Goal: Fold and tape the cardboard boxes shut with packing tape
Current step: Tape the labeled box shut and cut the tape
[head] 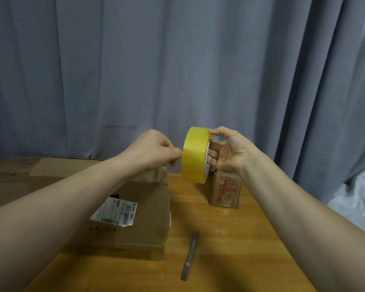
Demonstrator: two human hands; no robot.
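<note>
A yellow roll of packing tape [193, 155] is held up above the wooden table [230, 239]. My right hand [228, 150] grips it, thumb on the top edge and fingers in the core. My left hand [154, 151] pinches at the roll's left face, where the tape end seems to be. Below my left arm lies a flat brown cardboard box [143, 218] with a white shipping label [115, 211]. A small printed cardboard box [226, 190] stands upright behind the roll, partly hidden by my right hand.
A grey utility knife [190, 256] lies on the table in front of the boxes. Another large cardboard box [19, 173] sits at the far left. Grey curtains hang close behind the table. The table's right edge drops off to a pale floor.
</note>
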